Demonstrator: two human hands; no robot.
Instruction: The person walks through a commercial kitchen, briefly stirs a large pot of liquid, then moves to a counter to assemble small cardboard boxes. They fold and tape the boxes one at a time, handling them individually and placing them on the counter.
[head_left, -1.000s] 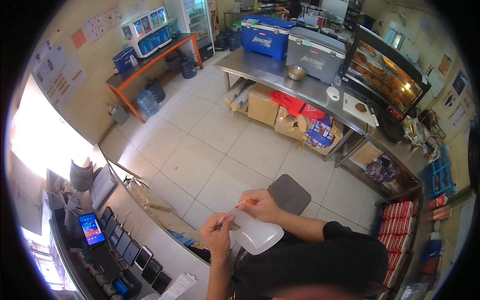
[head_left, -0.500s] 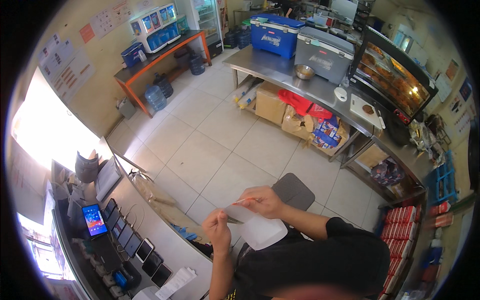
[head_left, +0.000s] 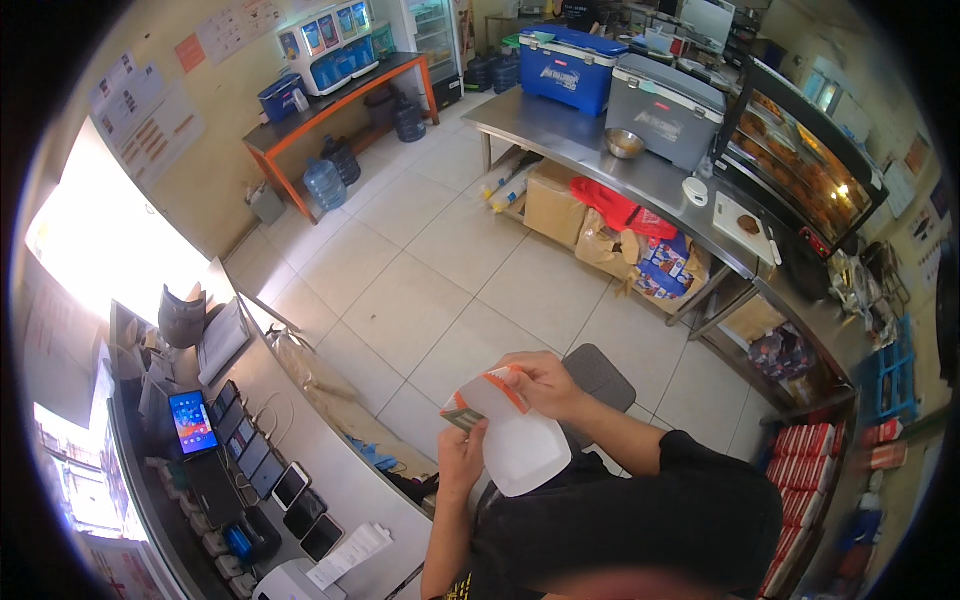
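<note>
In front of my chest is a paper food box (head_left: 525,455), white inside, with orange and green printing along its raised flap. My left hand (head_left: 462,456) pinches the flap's lower left corner, its thumb against the green part. On the far side, my right hand (head_left: 545,384) grips the orange-edged upper end of the flap with thumb and fingers. The box's rounded white hollow hangs toward my black shirt. Its underside is hidden.
At left a counter carries several phones (head_left: 292,485), a paper receipt (head_left: 350,555) and a lit tablet (head_left: 192,422). A dark stool seat (head_left: 600,375) stands just beyond my right hand. Ahead, a steel table (head_left: 500,112) bears two coolers. Stacked red-and-white boxes (head_left: 798,480) fill a shelf at right.
The flap has turned so that its orange and green printing shows. My left thumb now lies against the green part. The whole view has shifted slightly.
</note>
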